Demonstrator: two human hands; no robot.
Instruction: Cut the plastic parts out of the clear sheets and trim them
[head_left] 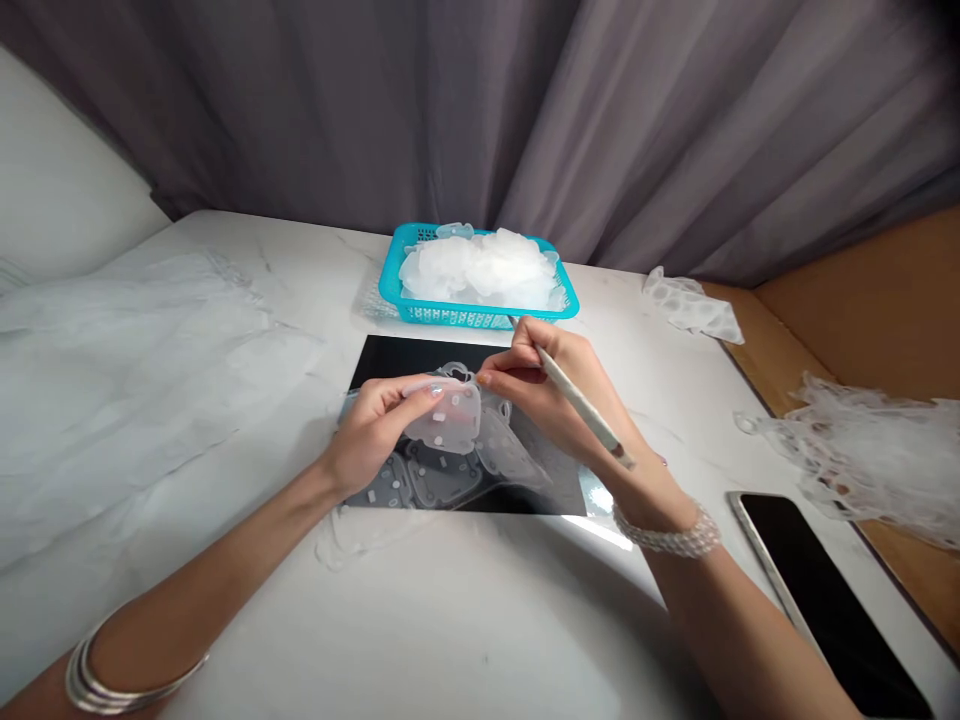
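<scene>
My left hand [379, 425] is closed on a translucent rubbery pad [452, 417] with small white nubs, held just above a black sheet [405, 362] on the white table. My right hand [559, 395] pinches the pad's top edge with its fingertips, and a thin white stick tool [581, 405] lies gripped across its fingers. More translucent pads [450, 478] lie on the black sheet under my hands.
A turquoise basket [472, 312] heaped with translucent pieces stands behind the sheet. A dark phone [817, 590] lies at the right. Clear plastic scraps [694, 305] and a crumpled pile [862, 450] sit at the right edge. White plastic film [127, 350] covers the left.
</scene>
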